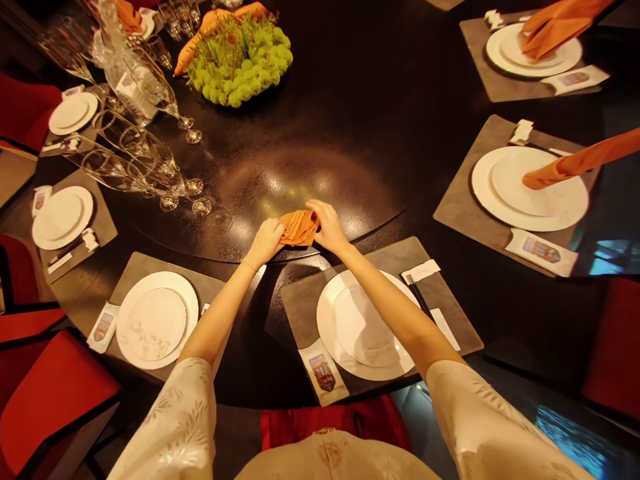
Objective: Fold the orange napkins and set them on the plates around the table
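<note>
An orange cloth napkin (299,228) lies bunched on the edge of the dark round turntable (280,180). My left hand (267,240) grips its left end with curled fingers. My right hand (327,225) presses on its right end, fingers bent over the cloth. Just below my hands sits a grey placemat (305,300) bearing stacked white plates (360,327), black chopsticks (419,297) and a small printed card (323,372).
Several wine glasses (150,160) lie and stand at the left. A green flower centrepiece (239,60) sits at the back. Other place settings ring the table; two at the right carry folded orange napkins (580,163). Red chairs (45,387) stand around.
</note>
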The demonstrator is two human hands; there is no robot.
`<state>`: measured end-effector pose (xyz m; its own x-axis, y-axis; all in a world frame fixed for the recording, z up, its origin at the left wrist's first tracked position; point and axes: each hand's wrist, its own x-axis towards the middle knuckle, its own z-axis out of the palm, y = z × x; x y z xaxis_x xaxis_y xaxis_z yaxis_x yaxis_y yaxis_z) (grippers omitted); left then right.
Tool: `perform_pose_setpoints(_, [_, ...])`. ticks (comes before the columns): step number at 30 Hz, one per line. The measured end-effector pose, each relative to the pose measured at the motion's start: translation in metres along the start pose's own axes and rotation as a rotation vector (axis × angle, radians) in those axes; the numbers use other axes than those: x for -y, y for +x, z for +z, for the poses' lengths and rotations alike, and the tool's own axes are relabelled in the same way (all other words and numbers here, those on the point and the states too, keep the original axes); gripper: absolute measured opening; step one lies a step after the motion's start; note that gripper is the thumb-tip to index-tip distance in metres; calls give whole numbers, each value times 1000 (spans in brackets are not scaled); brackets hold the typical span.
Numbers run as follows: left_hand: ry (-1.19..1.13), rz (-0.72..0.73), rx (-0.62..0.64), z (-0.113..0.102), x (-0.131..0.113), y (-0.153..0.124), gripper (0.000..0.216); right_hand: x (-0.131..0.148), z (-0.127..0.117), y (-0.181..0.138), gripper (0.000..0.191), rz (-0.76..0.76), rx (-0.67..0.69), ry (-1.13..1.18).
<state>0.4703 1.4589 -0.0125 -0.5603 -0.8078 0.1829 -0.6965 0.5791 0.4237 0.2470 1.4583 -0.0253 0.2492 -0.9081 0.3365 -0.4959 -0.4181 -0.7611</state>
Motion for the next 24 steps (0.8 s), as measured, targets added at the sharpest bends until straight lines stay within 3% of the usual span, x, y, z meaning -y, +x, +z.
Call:
perform_pose_setpoints(2, [152,120,80,9,5,-8,18,-14,8,-10,30,-205,133,-162])
perform_pose_setpoints(4, [215,189,132,14,7,-19,19,-26,16,-22,24,-353,281,-242])
perform_pose_setpoints(8, [255,162,160,12,-6,-35,24,-38,27,-42,28,-437,345,-300])
perform_pose_setpoints(14, [352,-121,179,19,-41,-24,25,-29,35,-55,30,-314,257,-314])
perform_pose_setpoints(19, [263,-288,202,9,-39,-4,13,-18,47,-56,28,-118,168,-251])
perform_pose_setpoints(24, [-110,-468,-18,-25,-21,11,21,3,59,-41,33,182,92,-327])
